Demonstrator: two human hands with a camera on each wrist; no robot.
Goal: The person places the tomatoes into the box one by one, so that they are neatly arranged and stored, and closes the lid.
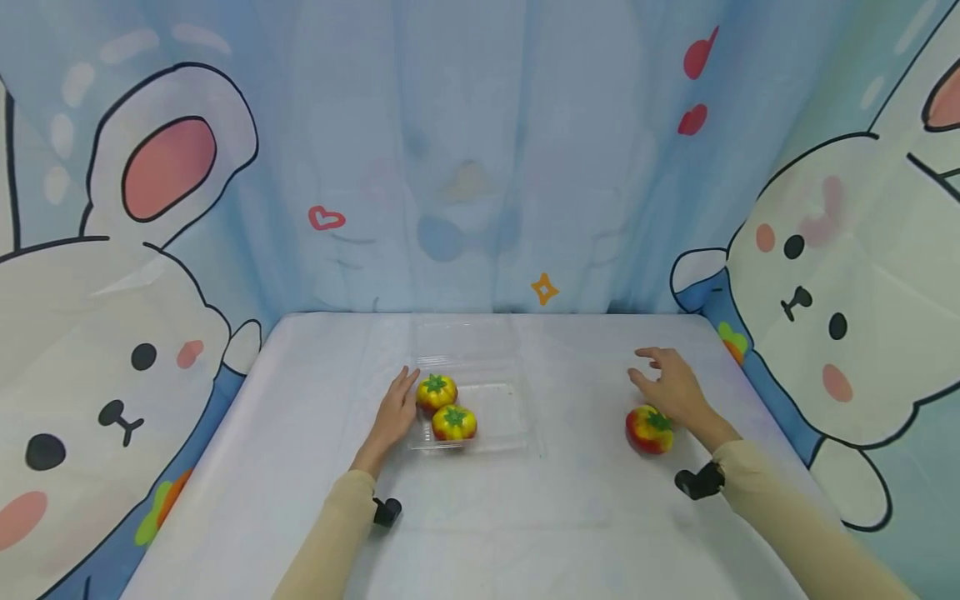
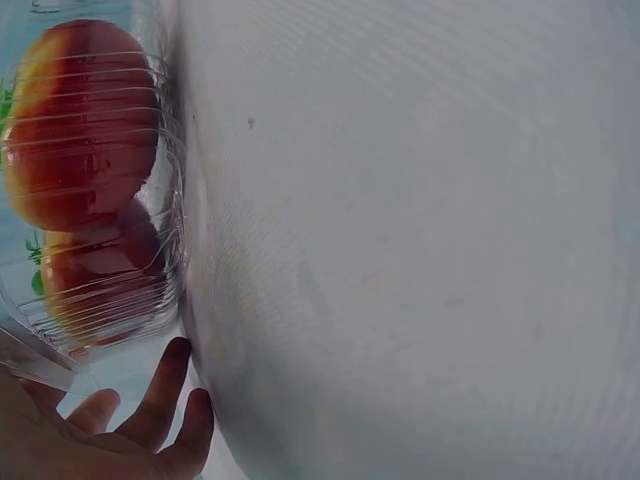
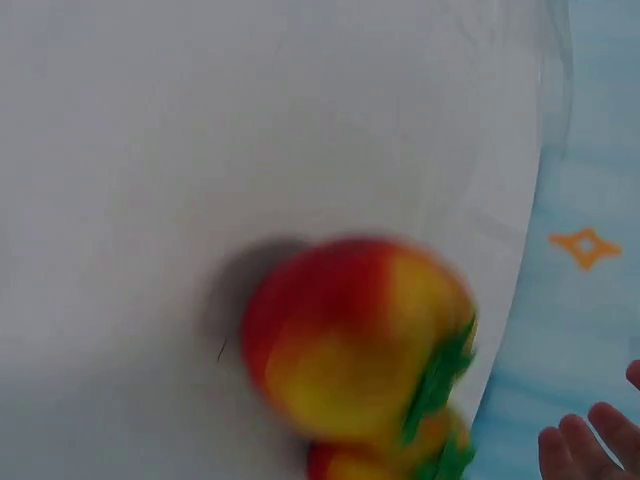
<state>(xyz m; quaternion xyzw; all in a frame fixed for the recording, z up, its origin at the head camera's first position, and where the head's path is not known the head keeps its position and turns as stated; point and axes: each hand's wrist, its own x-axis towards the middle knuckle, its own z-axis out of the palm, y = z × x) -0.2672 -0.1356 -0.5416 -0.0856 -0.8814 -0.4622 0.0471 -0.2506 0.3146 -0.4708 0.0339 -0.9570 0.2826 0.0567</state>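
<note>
A clear plastic clamshell box (image 1: 491,417) stands on the table with two red-and-yellow persimmons in its left part, one behind (image 1: 437,392) and one in front (image 1: 454,422); both have green leafy tops. My left hand (image 1: 395,412) is at the box's left side, fingers extended; in the left wrist view its fingers (image 2: 165,395) are close by the box wall, and contact is unclear. At the right, my right hand (image 1: 675,390) hovers with fingers apart and slightly bent, holding nothing. Below it lies another persimmon (image 1: 649,429). The right wrist view shows one more persimmon (image 3: 390,462) partly behind that one.
The box's transparent lid (image 1: 465,340) lies folded back toward the rear of the table. A white cloth (image 1: 555,500) covers the table. Behind and at both sides hangs a blue curtain (image 1: 465,150) printed with cartoon rabbits.
</note>
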